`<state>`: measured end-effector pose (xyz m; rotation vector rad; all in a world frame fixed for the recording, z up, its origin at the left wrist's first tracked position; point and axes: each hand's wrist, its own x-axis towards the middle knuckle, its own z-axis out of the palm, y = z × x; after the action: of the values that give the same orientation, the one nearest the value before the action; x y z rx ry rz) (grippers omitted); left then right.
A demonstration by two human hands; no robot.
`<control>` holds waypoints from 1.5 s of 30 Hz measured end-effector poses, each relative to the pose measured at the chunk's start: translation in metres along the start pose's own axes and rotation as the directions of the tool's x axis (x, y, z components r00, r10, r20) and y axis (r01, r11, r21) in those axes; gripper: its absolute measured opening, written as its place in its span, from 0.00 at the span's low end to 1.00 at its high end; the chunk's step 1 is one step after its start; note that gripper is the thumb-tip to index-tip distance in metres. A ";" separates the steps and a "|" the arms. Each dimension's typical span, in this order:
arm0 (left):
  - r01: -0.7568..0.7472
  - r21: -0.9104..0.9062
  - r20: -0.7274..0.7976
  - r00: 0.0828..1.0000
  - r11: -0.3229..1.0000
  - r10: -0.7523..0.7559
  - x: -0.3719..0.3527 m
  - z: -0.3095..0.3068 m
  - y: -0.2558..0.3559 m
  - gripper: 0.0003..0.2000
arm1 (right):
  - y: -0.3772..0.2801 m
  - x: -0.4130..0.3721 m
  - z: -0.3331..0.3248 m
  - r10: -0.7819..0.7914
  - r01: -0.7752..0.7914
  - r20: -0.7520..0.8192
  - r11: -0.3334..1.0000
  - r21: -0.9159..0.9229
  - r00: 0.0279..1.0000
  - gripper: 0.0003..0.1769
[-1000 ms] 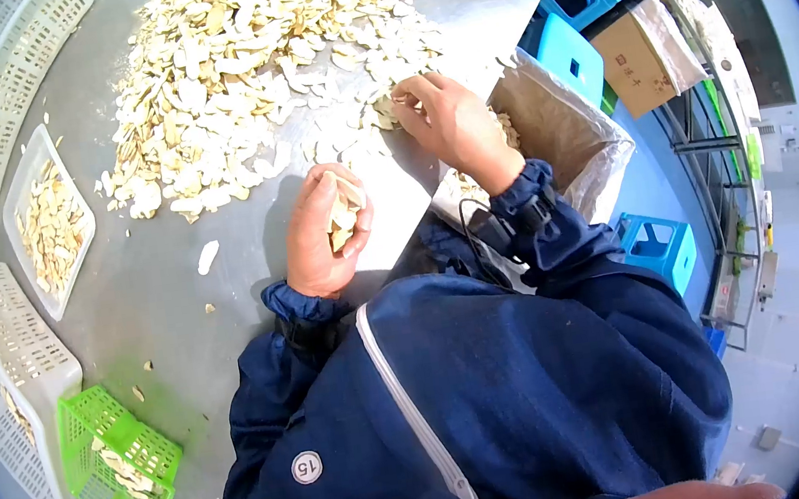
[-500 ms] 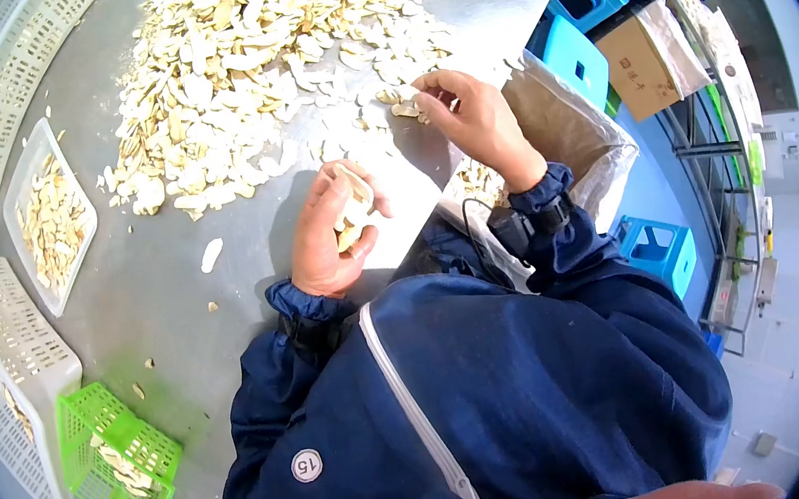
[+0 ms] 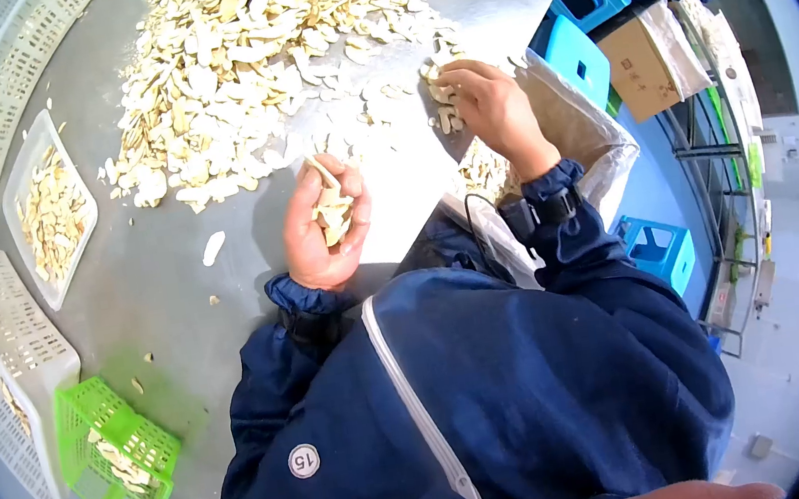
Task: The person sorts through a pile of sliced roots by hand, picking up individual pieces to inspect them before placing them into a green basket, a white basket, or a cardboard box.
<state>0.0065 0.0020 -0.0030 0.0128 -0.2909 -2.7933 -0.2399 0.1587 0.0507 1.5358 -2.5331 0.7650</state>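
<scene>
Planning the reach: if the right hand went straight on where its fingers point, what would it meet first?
Probably the loose slices right at the fingertips of the right hand, then the big pile beyond; depth is unclear.

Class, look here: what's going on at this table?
A person in blue works at a metal table heaped with pale slices. The left hand grips a bunch of them; the right hand touches loose ones at the table's edge, beside an open bag. A white tray and green basket hold more.
</scene>
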 end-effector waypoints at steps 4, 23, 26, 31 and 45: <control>-0.029 0.035 -0.049 0.998 0.999 0.030 -0.001 0.003 -0.002 0.15 | -0.015 -0.012 -0.005 0.015 -0.015 -0.057 1.000 0.000 0.998 0.16; -0.034 0.087 -0.076 0.996 0.996 0.040 -0.002 0.005 -0.004 0.20 | -0.011 -0.024 -0.015 0.007 -0.011 -0.145 1.000 -0.026 0.989 0.20; -0.100 0.026 0.098 0.990 0.995 0.097 -0.002 0.005 0.000 0.19 | -0.051 -0.012 0.033 -0.220 0.247 -0.132 0.938 0.244 0.967 0.22; -0.060 0.027 0.201 0.978 0.998 0.053 -0.004 0.005 0.004 0.19 | -0.098 -0.009 0.075 -0.541 0.516 0.053 0.824 0.234 0.840 0.22; -0.019 0.089 0.142 0.990 0.996 0.006 0.000 0.011 -0.002 0.21 | 0.054 -0.053 -0.013 0.241 -0.212 -0.368 0.970 0.119 0.898 0.16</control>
<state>0.0057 0.0057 0.0071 -0.1661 -0.4493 -2.7713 -0.2623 0.2277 0.0253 0.9908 -2.4289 1.0802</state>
